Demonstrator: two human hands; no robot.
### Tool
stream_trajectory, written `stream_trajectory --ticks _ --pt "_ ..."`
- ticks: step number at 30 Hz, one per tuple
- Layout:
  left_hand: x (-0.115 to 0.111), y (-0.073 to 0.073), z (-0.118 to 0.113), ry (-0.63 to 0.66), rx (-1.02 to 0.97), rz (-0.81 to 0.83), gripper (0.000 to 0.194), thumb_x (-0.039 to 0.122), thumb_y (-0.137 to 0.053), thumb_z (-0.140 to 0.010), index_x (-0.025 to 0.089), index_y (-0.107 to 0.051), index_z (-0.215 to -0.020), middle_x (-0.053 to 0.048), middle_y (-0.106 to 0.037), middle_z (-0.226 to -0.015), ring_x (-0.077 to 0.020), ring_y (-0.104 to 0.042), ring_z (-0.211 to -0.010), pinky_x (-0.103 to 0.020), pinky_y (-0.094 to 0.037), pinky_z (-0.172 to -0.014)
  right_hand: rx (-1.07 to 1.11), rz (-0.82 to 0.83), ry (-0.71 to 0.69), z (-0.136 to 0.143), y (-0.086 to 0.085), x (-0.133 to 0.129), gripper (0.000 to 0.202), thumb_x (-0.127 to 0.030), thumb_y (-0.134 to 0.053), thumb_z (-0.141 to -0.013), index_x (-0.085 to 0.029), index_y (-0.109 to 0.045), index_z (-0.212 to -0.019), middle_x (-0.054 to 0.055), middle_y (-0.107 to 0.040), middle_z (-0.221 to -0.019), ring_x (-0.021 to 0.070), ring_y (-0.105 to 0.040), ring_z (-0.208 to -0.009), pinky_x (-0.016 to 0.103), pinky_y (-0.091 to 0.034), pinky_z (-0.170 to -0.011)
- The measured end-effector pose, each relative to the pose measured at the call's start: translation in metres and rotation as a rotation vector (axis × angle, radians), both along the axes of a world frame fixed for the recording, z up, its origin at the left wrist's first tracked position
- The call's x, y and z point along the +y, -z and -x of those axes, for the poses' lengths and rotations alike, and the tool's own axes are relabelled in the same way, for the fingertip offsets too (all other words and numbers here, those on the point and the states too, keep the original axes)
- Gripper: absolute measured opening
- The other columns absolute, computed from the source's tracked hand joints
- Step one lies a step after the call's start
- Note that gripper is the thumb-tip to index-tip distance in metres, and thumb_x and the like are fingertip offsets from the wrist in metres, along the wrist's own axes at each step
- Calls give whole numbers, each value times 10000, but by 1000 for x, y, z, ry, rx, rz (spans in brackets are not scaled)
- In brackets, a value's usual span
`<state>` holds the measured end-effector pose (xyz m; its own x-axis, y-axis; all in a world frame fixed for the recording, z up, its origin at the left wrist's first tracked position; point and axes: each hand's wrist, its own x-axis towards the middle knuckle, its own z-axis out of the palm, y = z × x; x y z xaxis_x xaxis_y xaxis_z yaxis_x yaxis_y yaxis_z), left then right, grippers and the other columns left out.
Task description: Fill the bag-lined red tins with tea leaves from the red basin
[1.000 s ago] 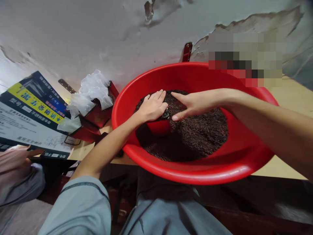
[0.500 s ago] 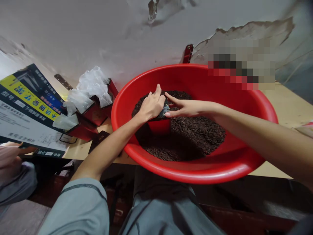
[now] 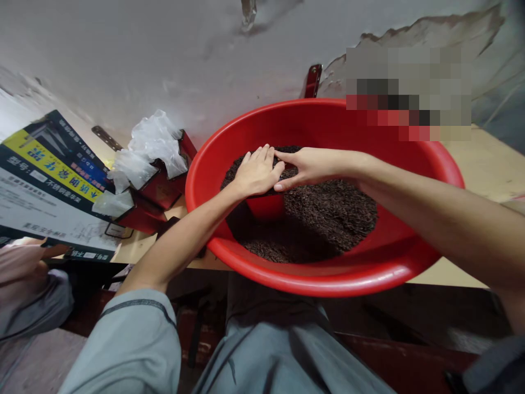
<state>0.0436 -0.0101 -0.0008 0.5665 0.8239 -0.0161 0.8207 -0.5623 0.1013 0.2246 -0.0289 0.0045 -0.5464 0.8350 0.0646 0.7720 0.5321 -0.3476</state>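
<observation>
A red box (image 3: 266,209) with a dark top stands in the dark, loose tea leaves (image 3: 332,216) inside a large red basin (image 3: 311,282). My left hand (image 3: 258,171) lies flat across the box's top, fingers stretched out and close together, hiding most of that surface. From the right, my right hand (image 3: 301,168) holds the box's upper edge, its thumb at the near side and its forefinger at the far side. Part of this grip is hidden behind my left hand.
Red boxes (image 3: 141,210) with clear plastic bags (image 3: 158,142) in them stand left of the basin. A printed cardboard sheet (image 3: 57,191) leans there. The wooden table (image 3: 492,164) meets a peeling wall. Another person's hand (image 3: 30,241) shows at far left.
My left hand has flattened from bent fingers with a raised forefinger and now covers the dark top. My right hand stays at the box's edge. The view has shifted slightly.
</observation>
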Motion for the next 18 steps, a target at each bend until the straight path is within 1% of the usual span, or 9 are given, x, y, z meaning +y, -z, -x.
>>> stream_trajectory --ticks 2,4,6,7,9,12,14,16,18 --pt "1 0 3 -1 -21 -6 680 431 -229 -1065 55 -342 -1621 -175 -279 -1726 -278 -237 -1612 -482 -168 -1308 37 15 0 -1 3 1 1046 -763 -670 -786 -187 -416 -1622 114 -805 -1088 298 -768 -899 353 -570 -763" --pt "0 0 8 -18 -86 -26 623 385 -162 -1084 129 -434 -1583 -124 -355 -1706 -251 -278 -1600 -482 -186 -1305 112 47 5 -2 10 3 1030 -757 -676 -786 -219 -416 -1624 112 -781 -1203 311 -762 -1001 393 -594 -845" --pt "-2 -1 13 -88 -178 -40 645 322 -61 -1088 180 -496 -1543 -89 -434 -1670 -216 -342 -1574 -456 -245 -1291 185 80 0 -3 16 5 1027 -747 -687 -784 -236 -407 -1630 107 -745 -1300 317 -744 -1099 422 -601 -917" --pt "-3 -2 15 -124 -204 -37 671 310 -26 -1085 182 -511 -1531 -92 -455 -1657 -212 -366 -1563 -446 -275 -1281 204 91 -9 -3 19 6 1027 -743 -693 -782 -241 -405 -1631 104 -729 -1335 319 -734 -1135 428 -601 -940" --pt "-4 -3 15 -161 -176 -12 678 345 -39 -1087 143 -513 -1528 -133 -430 -1666 -243 -348 -1573 -468 -283 -1277 206 90 -32 -3 22 7 1021 -743 -696 -781 -255 -406 -1629 93 -703 -1384 319 -718 -1182 431 -598 -973" --pt "-5 -4 8 -141 -26 1 681 437 -177 -1083 40 -412 -1584 -208 -289 -1714 -306 -220 -1616 -540 -147 -1309 164 60 -21 -4 22 9 1060 -767 -676 -784 -238 -368 -1649 111 -667 -1437 326 -700 -1226 427 -590 -1005" --pt "-5 -5 2 -146 21 -10 746 480 -234 -1072 -25 -315 -1615 -244 -237 -1720 -319 -193 -1621 -530 -102 -1317 123 70 25 -5 21 9 1137 -790 -669 -772 -186 -316 -1668 159 -625 -1477 351 -672 -1273 445 -575 -1035" --pt "-5 -5 -1 -149 34 -18 797 517 -257 -1066 -59 -283 -1616 -261 -243 -1713 -329 -212 -1615 -506 -129 -1317 104 107 55 -6 21 8 1205 -805 -680 -752 -157 -268 -1681 193 -569 -1524 376 -628 -1332 475 -545 -1083" --pt "-7 -6 -1 -147 30 -28 800 539 -262 -1066 -46 -317 -1609 -256 -283 -1702 -332 -249 -1604 -498 -164 -1311 164 156 46 -5 27 7 1229 -808 -684 -748 -180 -216 -1696 185 -516 -1575 369 -589 -1381 486 -513 -1127"
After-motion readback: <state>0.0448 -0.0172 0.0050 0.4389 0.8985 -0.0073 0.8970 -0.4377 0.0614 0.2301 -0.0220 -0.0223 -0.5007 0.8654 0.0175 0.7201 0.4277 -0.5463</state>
